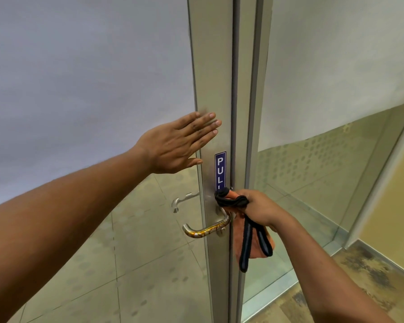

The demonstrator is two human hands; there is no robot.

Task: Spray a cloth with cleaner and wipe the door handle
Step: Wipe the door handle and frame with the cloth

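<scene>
**Cloth at the base of the door handle, other hand flat on the frame**

From my head view I see the left hand [176, 145] spread flat, fingers straight and together, its fingertips resting on the metal door frame [214, 66] above the blue PULL sticker [220, 170]. It holds nothing. The palm lies partly over the frosted glass panel [91, 78] to the left of the frame.

The right hand [260, 209] is lower and to the right, its fingers curled around a bunched orange cloth [240, 243] with black trim. The top of the bundle pokes out of the fist and touches the frame just below the sticker, right where the door handle [208, 227] meets the door. The rest of the cloth hangs down below the hand, its black-edged ends dangling in front of the gap between the door and the neighbouring glass panel [324, 159].

The handle is a steel lever that bends down from its mount and runs left, ending in a rounded tip; its surface shows yellowish reflections. Through the clear lower glass I can make out a second lever [184, 200] on the far side of the door. A tiled floor [149, 276] lies beyond the glass, and a mottled brown floor [359, 276] is at the near right.
</scene>
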